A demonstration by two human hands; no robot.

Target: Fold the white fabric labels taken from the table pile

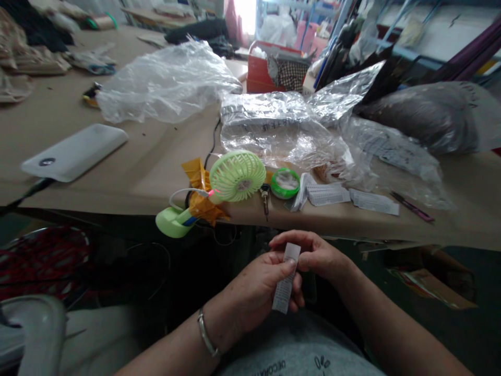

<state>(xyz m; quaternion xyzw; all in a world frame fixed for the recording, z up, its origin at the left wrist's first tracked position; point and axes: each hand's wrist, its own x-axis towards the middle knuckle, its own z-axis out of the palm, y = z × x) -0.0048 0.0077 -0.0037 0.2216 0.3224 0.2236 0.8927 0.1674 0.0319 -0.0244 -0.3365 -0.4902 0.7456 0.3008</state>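
Observation:
A narrow white printed label [283, 293] is pinched in my left hand [263, 282], its thumb lying across the strip. My right hand [323, 255] is closed around the label's upper end, fingers curled; whether it grips the strip or something small behind it cannot be made out. Both hands are in front of the table edge, above my lap. On the table just beyond them lie two stacks of similar printed labels [327, 194]. Beside those stand a round green tub [285, 183] with whitish contents and a small metal-tipped tool [265, 201].
A green fan [237, 176] is fixed to the table edge with brown tape [201, 175]. Clear plastic bags [282, 130] lie behind. Purple-handled tweezers [413, 206] rest at right, a white power bank [76, 151] at left. A red box [256, 68] stands at the back.

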